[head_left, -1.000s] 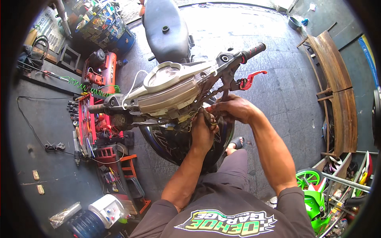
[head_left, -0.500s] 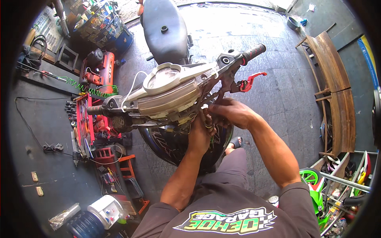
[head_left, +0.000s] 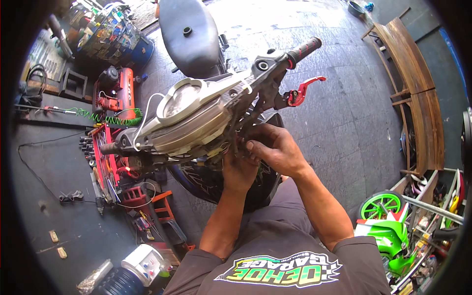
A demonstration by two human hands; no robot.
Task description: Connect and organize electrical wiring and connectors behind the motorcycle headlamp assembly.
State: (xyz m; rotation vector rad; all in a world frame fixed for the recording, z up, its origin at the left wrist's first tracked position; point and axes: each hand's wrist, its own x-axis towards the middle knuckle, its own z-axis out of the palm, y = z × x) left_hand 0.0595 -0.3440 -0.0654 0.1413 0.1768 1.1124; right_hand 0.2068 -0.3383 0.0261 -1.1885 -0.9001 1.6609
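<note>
Both bare hands worked close together at the front of a motorcycle that faced the person, its black seat [head_left: 189,51] on the far side. The silver-grey handlebar cover [head_left: 160,120] stood tilted, its right end farther off than its left, with a round gauge [head_left: 183,100] in it and a brownish headlight lens [head_left: 194,129] on the near face.

The left hand [head_left: 240,171] reached up beneath the cover's right part, fingers bent, beside the exposed wiring [head_left: 221,149]. The right hand [head_left: 276,151] came in from the right, its thumb and forefinger drawn close together near the left hand's fingertips. Whether either one pinched anything could not be told; the fingers hid the spot.

Just beyond the right hand stuck out a red lever [head_left: 307,88], below the black-and-red handlebar grip [head_left: 305,50]. The dark front fairing [head_left: 194,184] showed below the headlight lens.

To the left stood a red air compressor [head_left: 127,88], with a green coiled hose [head_left: 125,119] near it; a wooden bench [head_left: 415,78] stood well apart on the right.
</note>
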